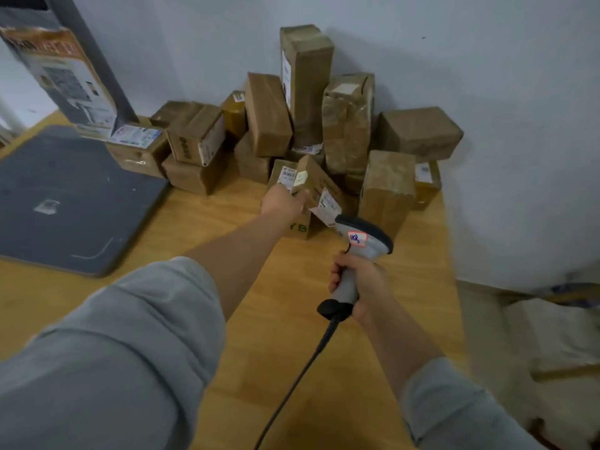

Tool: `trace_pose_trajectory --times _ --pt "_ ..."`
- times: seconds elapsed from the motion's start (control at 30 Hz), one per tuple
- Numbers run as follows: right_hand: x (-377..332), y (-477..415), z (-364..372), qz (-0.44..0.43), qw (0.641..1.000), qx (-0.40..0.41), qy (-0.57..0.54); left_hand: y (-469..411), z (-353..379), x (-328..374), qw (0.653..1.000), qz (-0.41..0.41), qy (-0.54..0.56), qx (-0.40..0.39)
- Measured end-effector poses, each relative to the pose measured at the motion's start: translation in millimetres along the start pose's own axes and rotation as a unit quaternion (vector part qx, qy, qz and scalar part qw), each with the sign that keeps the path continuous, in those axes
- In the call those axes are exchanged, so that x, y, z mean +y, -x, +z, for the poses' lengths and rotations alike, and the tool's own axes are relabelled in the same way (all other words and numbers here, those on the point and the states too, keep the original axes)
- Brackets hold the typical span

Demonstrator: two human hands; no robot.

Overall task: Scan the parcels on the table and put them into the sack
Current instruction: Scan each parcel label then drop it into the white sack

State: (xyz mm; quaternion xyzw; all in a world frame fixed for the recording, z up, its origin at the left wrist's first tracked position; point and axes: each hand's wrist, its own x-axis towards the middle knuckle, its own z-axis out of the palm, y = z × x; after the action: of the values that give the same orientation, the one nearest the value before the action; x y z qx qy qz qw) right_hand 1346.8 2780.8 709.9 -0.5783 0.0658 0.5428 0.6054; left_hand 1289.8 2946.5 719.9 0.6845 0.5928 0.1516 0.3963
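Grey sleeves (113, 352) cover both arms close up, pushed back from the wrists. Left hand (282, 203) reaches out over the wooden table (227, 336), and its fingers are curled tight on the near end of a small box (316, 185), which is tipped up at a slant. A white label (326, 206) sits on the side of that box, just to the right of the left fingers. Right hand (360, 284) has all its fingers wrapped around the handle of a grey scanner (363, 235), and the scanner's head sits just beside the label (I cannot tell if they touch). A black cord (292, 388) hangs from the handle, below the right fingers, and runs back toward the camera. Past the left fingertips, a pile of brown boxes (347, 125) leans on the wall, with one tall box (306, 82) standing up highest. Far to the left of the left fingers lies a flat grey mat (65, 196). Off to the right of the right fingers, down beside the table, sits a blurry white sack (552, 336).
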Motion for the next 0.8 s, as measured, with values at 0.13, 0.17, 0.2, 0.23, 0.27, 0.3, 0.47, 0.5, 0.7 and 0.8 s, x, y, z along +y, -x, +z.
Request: trace_pose_trajectory --times 0.13,0.17,0.2,0.23,0.27,0.3,0.47,0.5,0.7,0.8 --pt "-11 -10 -12 0.023 0.999 -0.003 -0.022 -18 14 16 0.999 -0.041 0.025 0.017" --pt "-12 -12 -13 0.022 1.000 -0.003 -0.020 -21 16 18 0.998 -0.046 0.025 0.019" --pt "-14 -13 -15 0.020 1.000 -0.004 -0.016 -24 19 19 0.998 -0.049 0.024 0.024" --pt "-15 -14 -17 0.017 1.000 -0.005 -0.010 -25 20 20 0.998 -0.056 0.026 0.033" --pt "-15 -14 -18 0.014 1.000 -0.006 -0.006 -25 21 19 0.996 -0.065 0.034 0.041" --pt "-15 -14 -20 0.011 1.000 -0.007 -0.002 -23 21 17 0.995 -0.076 0.055 0.046" --pt "-13 -4 -18 -0.007 0.999 -0.018 0.031 -5 2 -18 0.975 -0.090 0.200 0.036" --pt "-11 1 -15 -0.013 0.999 -0.025 0.041 1 -7 -26 0.971 -0.078 0.224 0.029" --pt "1 37 15 -0.067 0.989 -0.066 0.116 39 -67 -62 0.955 -0.033 0.293 0.042" --pt "9 58 31 -0.091 0.981 -0.092 0.142 58 -94 -77 0.954 -0.010 0.290 0.070"
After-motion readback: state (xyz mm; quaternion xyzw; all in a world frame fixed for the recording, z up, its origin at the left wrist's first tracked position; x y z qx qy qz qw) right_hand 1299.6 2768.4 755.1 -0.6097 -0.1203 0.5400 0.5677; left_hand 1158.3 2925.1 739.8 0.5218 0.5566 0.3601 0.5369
